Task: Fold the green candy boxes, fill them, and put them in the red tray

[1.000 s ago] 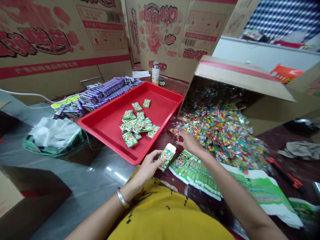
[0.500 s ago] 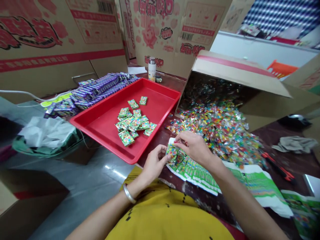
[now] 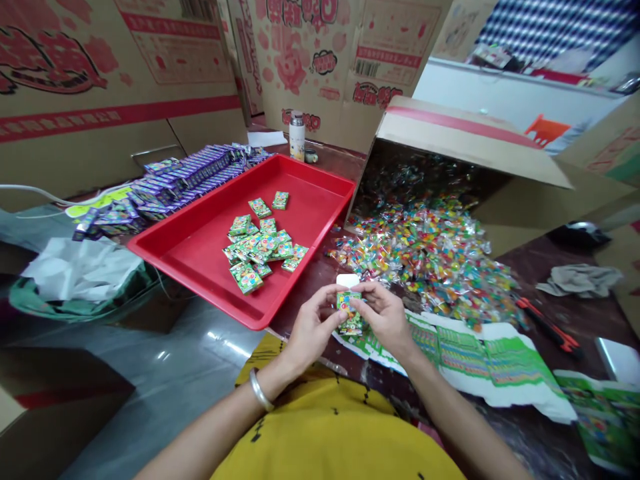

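Observation:
A small green printed candy box [image 3: 349, 312] is upright between my two hands, its white top flap [image 3: 348, 280] raised. My left hand [image 3: 314, 327] grips it from the left, thumb on the front. My right hand [image 3: 385, 319] closes on its right side, with the thumb across the front near the top. Under and beside my right hand lies a fanned row of flat green cartons [image 3: 465, 357]. Just beyond my hands spreads a heap of clear-wrapped colourful candies [image 3: 430, 253]. Inside the red tray [image 3: 180, 260], to the left, several similar green boxes [image 3: 257, 247] lie in a loose pile.
An open cardboard box [image 3: 460, 137] lies on its side behind the candies. Rows of purple boxes [image 3: 195, 173] stand beyond the tray, near a flask [image 3: 297, 137]. On the right are a red-and-black tool [image 3: 547, 327] and a grey cloth [image 3: 580, 280].
My right hand has come down from above the box's opening to its right side. The box now faces me more squarely, its flap standing up. The view has shifted slightly.

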A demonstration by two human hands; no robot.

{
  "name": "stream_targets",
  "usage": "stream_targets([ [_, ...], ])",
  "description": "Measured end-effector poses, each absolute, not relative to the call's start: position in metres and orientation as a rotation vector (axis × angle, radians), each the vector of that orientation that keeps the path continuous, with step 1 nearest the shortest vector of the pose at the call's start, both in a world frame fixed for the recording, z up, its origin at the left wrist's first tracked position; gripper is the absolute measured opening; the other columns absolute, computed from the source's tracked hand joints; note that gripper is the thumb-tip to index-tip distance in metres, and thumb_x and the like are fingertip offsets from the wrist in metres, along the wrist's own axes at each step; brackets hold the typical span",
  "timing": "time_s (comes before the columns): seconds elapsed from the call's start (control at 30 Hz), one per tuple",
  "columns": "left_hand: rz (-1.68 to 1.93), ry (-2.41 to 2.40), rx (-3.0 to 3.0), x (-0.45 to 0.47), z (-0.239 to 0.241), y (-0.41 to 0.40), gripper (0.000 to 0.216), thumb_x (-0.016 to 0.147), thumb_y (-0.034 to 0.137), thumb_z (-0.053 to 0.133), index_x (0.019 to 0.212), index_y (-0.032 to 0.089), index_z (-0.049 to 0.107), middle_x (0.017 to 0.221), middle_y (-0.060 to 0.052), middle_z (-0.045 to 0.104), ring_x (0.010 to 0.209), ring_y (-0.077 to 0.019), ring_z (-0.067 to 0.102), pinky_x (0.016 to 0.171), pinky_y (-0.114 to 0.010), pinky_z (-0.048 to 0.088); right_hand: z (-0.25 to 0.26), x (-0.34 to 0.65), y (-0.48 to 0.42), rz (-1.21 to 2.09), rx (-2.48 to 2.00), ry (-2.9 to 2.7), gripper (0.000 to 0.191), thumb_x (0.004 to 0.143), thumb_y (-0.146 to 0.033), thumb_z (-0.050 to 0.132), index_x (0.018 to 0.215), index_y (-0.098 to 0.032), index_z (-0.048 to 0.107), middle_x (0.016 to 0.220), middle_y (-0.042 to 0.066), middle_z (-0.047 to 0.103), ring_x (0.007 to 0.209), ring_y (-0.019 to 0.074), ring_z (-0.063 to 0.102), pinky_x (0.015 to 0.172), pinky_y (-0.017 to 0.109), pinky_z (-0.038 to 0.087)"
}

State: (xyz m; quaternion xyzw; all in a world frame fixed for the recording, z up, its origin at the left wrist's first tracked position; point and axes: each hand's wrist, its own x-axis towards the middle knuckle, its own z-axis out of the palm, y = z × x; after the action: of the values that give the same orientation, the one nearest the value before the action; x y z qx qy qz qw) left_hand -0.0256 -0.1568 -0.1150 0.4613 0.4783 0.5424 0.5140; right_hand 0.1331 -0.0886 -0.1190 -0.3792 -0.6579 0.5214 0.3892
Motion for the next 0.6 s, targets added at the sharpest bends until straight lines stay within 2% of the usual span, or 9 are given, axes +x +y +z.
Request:
stream_targets([
  [0.07,1.268,1.136,1.107,-0.023,-0.116,-0.157,0.030,0.086,0.026,0.064,0.115,0.019,0.060,0.104,-0.005,0.064,0.083,-0.0161,0.060,0.074,-0.026,0.049,-0.123,0.131,-0.092,1.335,-0.971,-1.635,0.017,0.085,-0.037,0.069,0.084,-0.020,0.063,0.081,0.002,0.067,0.074,0.0179,0.065,0.069,0.029,0.053],
  [0.13,1.275,1.140,1.112,-0.022,-0.116,-0.157,0.028,0.085,0.025,0.065,0.112,0.018,0.060,0.103,-0.004,0.063,0.084,-0.0162,0.059,0.073,-0.025,0.048,-0.122,0.129,-0.093,1.323,-0.959,-1.631,0.017,0.085,-0.035,0.069,0.080,-0.020,0.063,0.084,0.003,0.067,0.076,0.0183,0.065,0.070,0.029,0.053],
  [0.2,1.336,1.151,1.100,-0.021,-0.116,-0.156,0.033,0.083,0.023,0.066,0.114,0.020,0.056,0.101,-0.004,0.061,0.089,-0.0168,0.059,0.074,-0.024,0.048,-0.119,0.128,-0.094,1.276,-0.950,-1.587,0.015,0.085,-0.032,0.070,0.093,-0.022,0.063,0.096,0.005,0.068,0.086,0.0197,0.066,0.076,0.030,0.053],
  [0.23,1.371,1.154,1.083,-0.021,-0.116,-0.155,0.035,0.082,0.022,0.067,0.115,0.021,0.054,0.099,-0.003,0.060,0.091,-0.0167,0.058,0.074,-0.024,0.048,-0.118,0.127,-0.094,1.258,-0.948,-1.555,0.020,0.085,-0.030,0.070,0.102,-0.023,0.062,0.101,0.005,0.068,0.090,0.0201,0.066,0.079,0.031,0.053],
  [0.3,1.409,1.158,1.036,-0.021,-0.116,-0.154,0.041,0.080,0.019,0.069,0.115,0.022,0.049,0.096,-0.001,0.057,0.088,-0.0148,0.058,0.071,-0.022,0.048,-0.117,0.126,-0.092,1.269,-0.927,-1.529,0.024,0.085,-0.029,0.069,0.107,-0.024,0.061,0.101,0.005,0.068,0.093,0.0200,0.066,0.081,0.031,0.052],
  [0.37,1.396,1.174,1.016,-0.022,-0.116,-0.154,0.044,0.078,0.015,0.069,0.114,0.022,0.046,0.094,0.000,0.054,0.083,-0.0131,0.057,0.067,-0.020,0.048,-0.117,0.126,-0.089,1.318,-0.880,-1.559,0.012,0.086,-0.031,0.069,0.093,-0.022,0.065,0.095,0.004,0.069,0.092,0.0192,0.065,0.082,0.030,0.051],
  [0.43,1.373,1.210,1.048,-0.023,-0.115,-0.156,0.044,0.078,0.013,0.068,0.115,0.022,0.047,0.097,-0.001,0.054,0.088,-0.0141,0.058,0.068,-0.020,0.049,-0.117,0.126,-0.085,1.370,-0.862,-1.581,0.016,0.085,-0.033,0.070,0.078,-0.020,0.065,0.089,0.004,0.068,0.087,0.0180,0.063,0.080,0.029,0.050],
  [0.6,1.270,1.249,1.183,-0.028,-0.114,-0.160,0.046,0.081,0.013,0.064,0.123,0.023,0.047,0.106,-0.004,0.055,0.100,-0.0182,0.061,0.078,-0.026,0.054,-0.111,0.133,-0.075,1.544,-1.002,-1.563,0.022,0.072,-0.035,0.081,0.079,-0.018,0.068,0.078,0.002,0.069,0.071,0.0160,0.062,0.068,0.027,0.049],
])
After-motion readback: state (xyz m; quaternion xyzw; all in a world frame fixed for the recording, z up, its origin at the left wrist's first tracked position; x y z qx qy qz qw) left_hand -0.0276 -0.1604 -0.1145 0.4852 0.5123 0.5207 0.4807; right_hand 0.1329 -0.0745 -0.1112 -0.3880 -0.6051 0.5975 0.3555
